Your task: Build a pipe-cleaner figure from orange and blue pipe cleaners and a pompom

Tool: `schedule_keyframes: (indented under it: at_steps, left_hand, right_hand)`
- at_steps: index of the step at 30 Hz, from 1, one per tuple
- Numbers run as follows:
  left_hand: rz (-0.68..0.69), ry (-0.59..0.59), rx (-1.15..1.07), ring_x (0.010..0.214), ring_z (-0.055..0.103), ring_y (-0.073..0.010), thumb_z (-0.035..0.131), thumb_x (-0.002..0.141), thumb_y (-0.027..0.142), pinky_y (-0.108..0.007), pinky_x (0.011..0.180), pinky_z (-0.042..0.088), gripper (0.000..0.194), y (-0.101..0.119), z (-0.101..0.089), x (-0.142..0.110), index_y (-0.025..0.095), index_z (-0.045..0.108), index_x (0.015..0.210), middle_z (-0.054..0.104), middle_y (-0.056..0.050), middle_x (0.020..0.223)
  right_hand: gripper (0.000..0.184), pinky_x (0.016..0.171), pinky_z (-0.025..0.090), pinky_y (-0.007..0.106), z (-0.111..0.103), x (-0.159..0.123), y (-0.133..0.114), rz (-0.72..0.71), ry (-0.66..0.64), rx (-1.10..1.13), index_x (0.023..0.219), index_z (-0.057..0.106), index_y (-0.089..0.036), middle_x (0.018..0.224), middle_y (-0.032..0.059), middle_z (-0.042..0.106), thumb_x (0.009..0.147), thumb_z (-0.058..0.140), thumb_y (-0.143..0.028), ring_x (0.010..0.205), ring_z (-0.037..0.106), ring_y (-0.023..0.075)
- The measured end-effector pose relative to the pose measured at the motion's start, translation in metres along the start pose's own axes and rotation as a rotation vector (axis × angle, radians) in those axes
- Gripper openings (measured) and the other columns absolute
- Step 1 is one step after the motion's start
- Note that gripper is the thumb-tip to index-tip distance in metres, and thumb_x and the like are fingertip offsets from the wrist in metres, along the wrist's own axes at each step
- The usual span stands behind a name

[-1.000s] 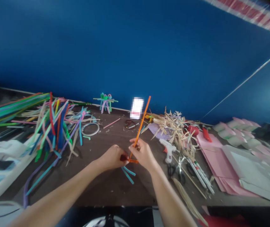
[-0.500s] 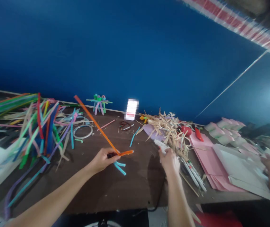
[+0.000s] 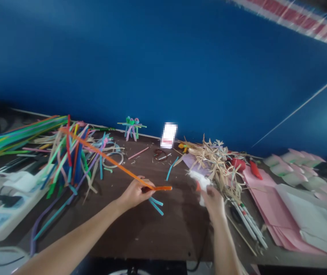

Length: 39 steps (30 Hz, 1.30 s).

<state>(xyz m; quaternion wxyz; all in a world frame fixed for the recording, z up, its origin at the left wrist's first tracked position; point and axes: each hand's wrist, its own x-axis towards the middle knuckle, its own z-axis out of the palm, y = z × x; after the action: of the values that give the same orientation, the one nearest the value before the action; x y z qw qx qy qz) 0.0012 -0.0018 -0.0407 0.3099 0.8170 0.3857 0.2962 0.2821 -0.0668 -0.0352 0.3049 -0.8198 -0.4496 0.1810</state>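
My left hand (image 3: 136, 194) pinches a long orange pipe cleaner (image 3: 108, 158), its short end bent off to the right. Short blue pipe cleaner pieces (image 3: 156, 205) stick out beneath the same fingers. Over the right side of the table, my right hand (image 3: 214, 199) is closed on a white glue gun (image 3: 199, 179) with an orange trigger. The gun's nozzle points left and back; my hand hides its rear part.
Colourful pipe cleaners (image 3: 74, 152) lie heaped at the left by a white power strip (image 3: 1, 217). At the back stand a small pipe-cleaner figure (image 3: 131, 128) and a bright, blurred-out phone-like screen (image 3: 169, 134). Dry straw-like stars (image 3: 215, 152), markers (image 3: 251, 225) and pink paper (image 3: 269, 210) lie right.
My right hand has tilted the glue gun, so its trigger and handle now show. The view has shifted left. Another person's hand at the right edge has gone out of view.
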Motion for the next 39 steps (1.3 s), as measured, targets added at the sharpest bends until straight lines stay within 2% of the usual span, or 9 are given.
schedule_keyframes:
  at_steps: [2,5,10,20,26,30,33,36,39]
  left_hand:
    - [0.001,0.000,0.054,0.066,0.057,-0.0141,0.052,0.074,0.029,-0.033,0.089,0.031,0.015,-0.004,-0.001,0.001,0.020,0.064,0.075,0.066,-0.001,0.070]
    - [0.021,0.037,0.151,0.064,0.057,-0.0135,0.053,0.073,0.028,-0.033,0.088,0.031,0.013,-0.009,0.000,0.002,0.020,0.064,0.075,0.066,0.000,0.070]
    - [0.059,0.078,0.250,0.064,0.057,-0.0115,0.051,0.075,0.027,-0.032,0.086,0.029,0.014,-0.014,0.001,0.001,0.020,0.061,0.067,0.066,0.002,0.069]
    - [0.067,0.089,0.227,0.064,0.058,-0.0119,0.054,0.072,0.025,-0.031,0.083,0.032,0.011,-0.013,0.003,-0.001,0.020,0.063,0.069,0.068,0.001,0.071]
    - [0.037,0.045,0.192,0.064,0.059,-0.0129,0.056,0.071,0.025,-0.033,0.085,0.033,0.009,-0.012,0.005,0.000,0.020,0.063,0.069,0.068,0.001,0.071]
    - [0.034,0.043,0.219,0.062,0.058,-0.0135,0.055,0.070,0.024,-0.032,0.082,0.034,0.010,-0.016,0.007,0.000,0.019,0.064,0.067,0.068,0.000,0.067]
    - [0.008,0.036,0.220,0.060,0.057,-0.0131,0.055,0.069,0.023,-0.030,0.081,0.036,0.011,-0.017,0.008,0.000,0.019,0.065,0.067,0.067,0.000,0.065]
    - [-0.014,-0.005,0.205,0.061,0.057,-0.0140,0.055,0.069,0.023,-0.025,0.073,0.039,0.013,-0.015,0.006,0.001,0.019,0.067,0.070,0.067,-0.001,0.064]
    - [-0.028,-0.038,0.208,0.060,0.057,-0.0143,0.055,0.068,0.023,-0.022,0.064,0.039,0.014,-0.011,0.002,0.002,0.017,0.068,0.068,0.066,-0.002,0.062]
  right_hand:
    - [0.033,0.046,0.043,0.025,0.012,-0.020,-0.010,-0.069,-0.041,0.377,0.091,0.051,-0.016,0.070,0.0031,0.062,0.070,0.049,-0.040,0.052,0.059,0.0169]
    - [0.023,0.048,0.044,0.024,0.024,-0.046,-0.027,-0.215,-0.054,0.499,0.085,0.050,-0.018,0.067,0.0006,0.059,0.067,0.056,-0.030,0.052,0.056,0.0146]
    - [0.016,0.058,0.045,0.025,0.028,-0.062,-0.045,-0.358,-0.015,0.365,0.083,0.049,-0.020,0.070,0.0006,0.059,0.068,0.054,-0.020,0.060,0.056,0.0149]
    - [0.017,0.062,0.045,0.025,0.030,-0.065,-0.046,-0.486,0.017,0.070,0.087,0.046,-0.019,0.078,0.0033,0.060,0.070,0.051,-0.019,0.069,0.059,0.0169]
    - [0.015,0.063,0.045,0.026,0.027,-0.065,-0.050,-0.571,0.045,-0.027,0.086,0.047,-0.019,0.080,0.0037,0.059,0.071,0.050,-0.021,0.070,0.059,0.0177]
    - [0.016,0.063,0.044,0.025,0.024,-0.062,-0.049,-0.551,0.013,0.002,0.087,0.048,-0.020,0.080,0.0032,0.060,0.071,0.050,-0.021,0.069,0.059,0.0168]
    - [0.018,0.060,0.045,0.025,0.021,-0.050,-0.038,-0.438,0.010,0.063,0.088,0.048,-0.018,0.075,0.0029,0.060,0.071,0.049,-0.025,0.064,0.058,0.0161]
    - [0.023,0.058,0.045,0.027,0.015,-0.027,-0.019,-0.290,0.116,0.015,0.087,0.050,-0.016,0.074,0.0049,0.061,0.071,0.049,-0.032,0.061,0.058,0.0177]
    - [0.027,0.064,0.045,0.031,0.007,-0.005,0.000,-0.217,0.187,-0.113,0.090,0.052,-0.015,0.079,0.0080,0.061,0.071,0.048,-0.033,0.071,0.059,0.0214]
